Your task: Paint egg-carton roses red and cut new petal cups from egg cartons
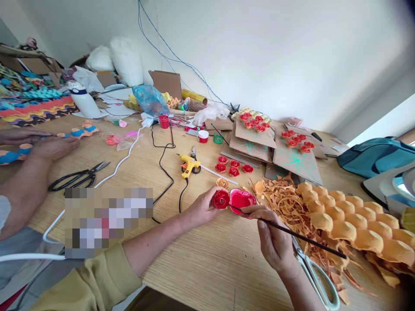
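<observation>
My left hand [205, 207] pinches a red paper rose [221, 199] by its side. A long dark paintbrush [301, 237] lies in the grip of my right hand [275, 242], its tip close to the rose's edge; I cannot tell if they touch. Just behind the brush sits a small dish of red paint [244, 199]. An unpainted orange rose [222, 183] stands beyond the dish. Several finished-looking red roses [234, 171] rest on the table further back, and more red roses [259, 125] stand on cardboard pieces [254, 137].
To the right are orange scraps [285, 203], an orange egg tray [353, 216] and scissors [316, 276]. A yellow glue gun [188, 166] lies ahead, its cord trailing forward. On the left, a co-worker's hands [55, 144] hold orange-and-blue pieces near black scissors [79, 176] and a white cable [125, 162].
</observation>
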`<state>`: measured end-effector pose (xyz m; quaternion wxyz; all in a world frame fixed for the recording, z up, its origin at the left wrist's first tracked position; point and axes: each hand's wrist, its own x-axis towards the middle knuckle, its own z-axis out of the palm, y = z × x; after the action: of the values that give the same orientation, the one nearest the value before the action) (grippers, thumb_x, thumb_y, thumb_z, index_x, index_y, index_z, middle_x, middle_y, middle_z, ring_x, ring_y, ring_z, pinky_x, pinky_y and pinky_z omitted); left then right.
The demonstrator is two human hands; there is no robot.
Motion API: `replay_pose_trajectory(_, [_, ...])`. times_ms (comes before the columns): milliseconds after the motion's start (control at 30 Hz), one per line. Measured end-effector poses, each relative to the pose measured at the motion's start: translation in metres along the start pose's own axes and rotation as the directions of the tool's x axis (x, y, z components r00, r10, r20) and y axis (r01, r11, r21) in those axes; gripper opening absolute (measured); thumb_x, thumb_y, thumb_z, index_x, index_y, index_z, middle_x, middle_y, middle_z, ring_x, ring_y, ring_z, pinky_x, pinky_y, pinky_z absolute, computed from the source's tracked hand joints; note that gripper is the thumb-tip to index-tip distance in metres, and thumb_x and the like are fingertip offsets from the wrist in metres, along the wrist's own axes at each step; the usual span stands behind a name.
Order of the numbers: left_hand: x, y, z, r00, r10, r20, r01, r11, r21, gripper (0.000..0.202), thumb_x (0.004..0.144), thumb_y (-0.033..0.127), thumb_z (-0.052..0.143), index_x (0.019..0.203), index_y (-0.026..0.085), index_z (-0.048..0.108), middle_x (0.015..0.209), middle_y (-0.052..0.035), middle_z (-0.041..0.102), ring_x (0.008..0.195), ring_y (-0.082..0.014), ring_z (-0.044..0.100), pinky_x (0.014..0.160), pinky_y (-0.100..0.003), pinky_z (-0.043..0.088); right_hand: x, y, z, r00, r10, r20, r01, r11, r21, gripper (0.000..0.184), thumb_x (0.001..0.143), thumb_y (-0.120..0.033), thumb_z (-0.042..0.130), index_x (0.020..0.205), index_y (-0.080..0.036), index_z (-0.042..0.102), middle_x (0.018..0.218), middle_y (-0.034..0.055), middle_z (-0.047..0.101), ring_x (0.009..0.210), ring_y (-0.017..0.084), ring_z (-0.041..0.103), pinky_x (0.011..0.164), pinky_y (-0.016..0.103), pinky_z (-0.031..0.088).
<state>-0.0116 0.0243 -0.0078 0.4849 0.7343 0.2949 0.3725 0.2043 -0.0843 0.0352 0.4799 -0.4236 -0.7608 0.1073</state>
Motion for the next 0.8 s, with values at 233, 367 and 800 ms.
replay_pose_trajectory(233, [0.000, -0.001, 0.000, 0.999, -0.029, 0.031, 0.031, 0.997, -0.064, 0.041, 0.086, 0.033, 0.077, 0.120, 0.018, 0.058, 0.115, -0.0094, 0.069, 0.108, -0.0231, 0.067, 0.096, -0.033, 0.053, 0.002, -0.004, -0.004, 0.981, -0.141, 0.137, 0.164, 0.971, -0.176, 0.024, 0.100, -0.009, 0.045, 0.115, -0.023, 0.056, 0.112, 0.0108, 0.075, 0.094, 0.019, 0.074, 0.079, 0.031, 0.060])
replay_pose_trajectory(367, [0.001, -0.005, 0.001, 0.999, -0.035, 0.037, 0.040, 0.991, -0.129, 0.044, 0.085, 0.032, 0.078, 0.122, 0.018, 0.058, 0.116, -0.0085, 0.069, 0.106, -0.0221, 0.067, 0.096, -0.032, 0.053, 0.003, -0.005, -0.003, 0.964, -0.215, 0.159, 0.249, 0.939, -0.238, 0.025, 0.098, -0.008, 0.046, 0.117, -0.022, 0.056, 0.116, 0.0129, 0.074, 0.100, 0.020, 0.074, 0.081, 0.032, 0.061])
replay_pose_trajectory(800, [0.001, -0.002, -0.001, 1.000, -0.016, 0.015, 0.017, 0.998, -0.063, 0.038, 0.086, 0.023, 0.072, 0.121, 0.018, 0.058, 0.116, -0.0080, 0.071, 0.106, -0.0225, 0.068, 0.095, -0.034, 0.054, 0.009, -0.015, -0.002, 0.892, -0.282, 0.352, 0.345, 0.929, -0.131, 0.025, 0.098, -0.007, 0.042, 0.114, -0.019, 0.056, 0.116, 0.0158, 0.074, 0.106, 0.022, 0.073, 0.088, 0.036, 0.062])
